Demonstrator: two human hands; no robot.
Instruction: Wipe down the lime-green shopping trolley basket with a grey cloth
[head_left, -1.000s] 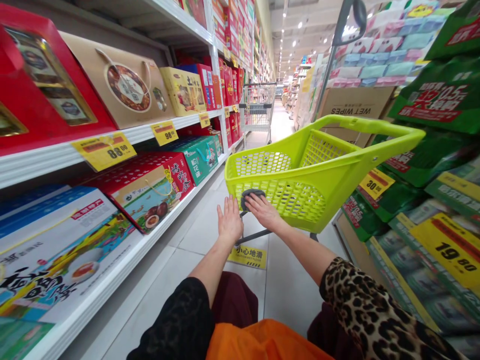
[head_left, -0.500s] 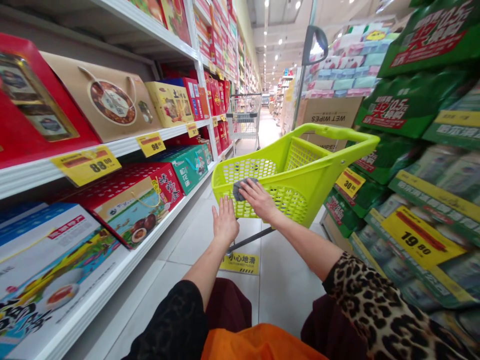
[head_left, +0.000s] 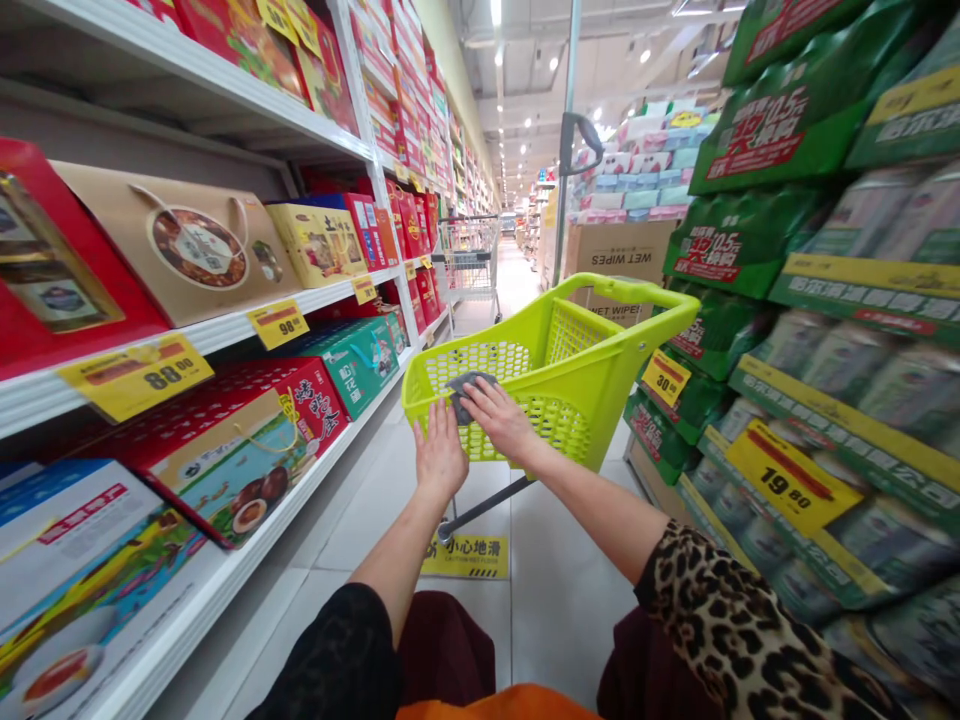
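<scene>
With right fingers [head_left: 480, 398] spread flat, pressing a grey cloth [head_left: 459, 384] against the near wall of the lime basket [head_left: 600, 370]; left fingers [head_left: 436, 425] straight, close together, laid on the mesh just beside. Climbed from the wall's foot to its rim within a second, so probably wiping upward. Underneath, tiled floor [head_left: 555, 590] and yellow sticker [head_left: 465, 558]. Leftward gift boxes [head_left: 247, 450], rightward green packs [head_left: 750, 240], far ahead a wire trolley [head_left: 469, 260].

Bright, even store light from ceiling lamps [head_left: 496, 12] far beyond the fingers [head_left: 480, 393]; soft shadows, wide-angle bending and blur toward edges.
</scene>
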